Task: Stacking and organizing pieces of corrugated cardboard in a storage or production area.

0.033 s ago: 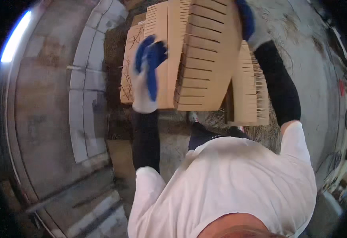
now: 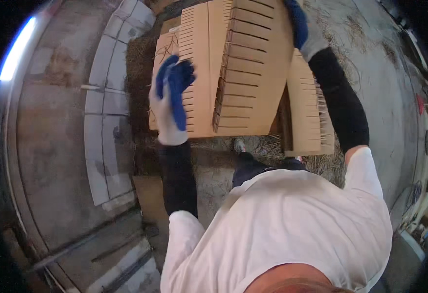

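A tan cardboard sheet (image 2: pixel 263 73) with a row of dark slits along its left side stands tilted over other sheets. My right hand (image 2: pixel 303 29), in a blue-and-white glove, grips its far right edge, though the fingertips are partly hidden. My left hand (image 2: pixel 171 97), gloved alike and slightly blurred, hovers left of that sheet with fingers stretched and holds nothing. Beneath it lies a flat slitted cardboard sheet (image 2: pixel 201 63). Another slitted sheet (image 2: pixel 306 124) lies at the right, with thin stalks sticking out along its right edge.
Dry stalks are scattered on the concrete floor (image 2: pixel 387 93) at the right. Pale slabs (image 2: pixel 107 132) line the left side. A brown cardboard piece (image 2: pixel 150 198) lies by my left forearm. My shoe (image 2: pixel 239 145) shows under the sheets' near edge.
My left hand has shifted a little left and nearer to me, away from the tilted sheet. My right hand and the sheet's upper part have moved slightly left.
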